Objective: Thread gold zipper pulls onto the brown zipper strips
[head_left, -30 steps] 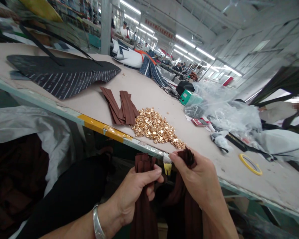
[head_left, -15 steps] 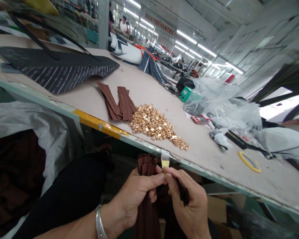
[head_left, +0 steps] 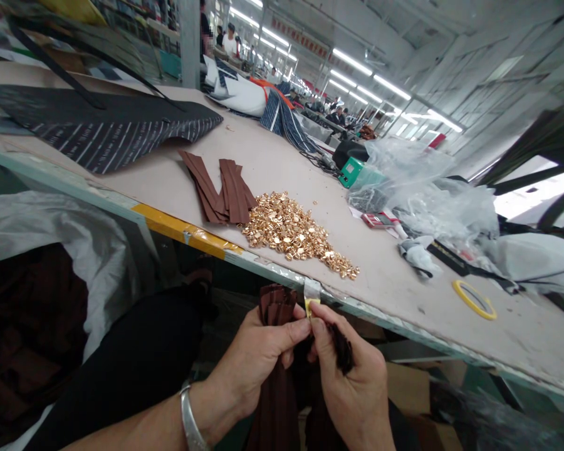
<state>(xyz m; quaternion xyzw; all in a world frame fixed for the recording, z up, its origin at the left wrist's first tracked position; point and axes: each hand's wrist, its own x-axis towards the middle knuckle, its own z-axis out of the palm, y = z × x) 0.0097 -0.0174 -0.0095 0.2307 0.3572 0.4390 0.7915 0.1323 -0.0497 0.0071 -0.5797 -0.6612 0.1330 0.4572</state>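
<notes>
My left hand is closed around a bundle of brown fabric strips, whose ends stick up above the thumb. Close against it, my right hand is closed on a dark brown strip bunch. Thumbs and fingertips of both hands meet just below a yellow-and-clear tab at the table edge; anything small between them is hidden. A pile of gold metal pieces lies on the table beyond the hands, touching more brown strips to its left.
On the table are a dark striped sheet, a green box, clear plastic bags and a yellow tape roll. A white sack hangs at the left. People are in the far background.
The view has shifted slightly. My right fingertips have risen a little towards the yellow tab; both hands keep hold of the brown strips.
</notes>
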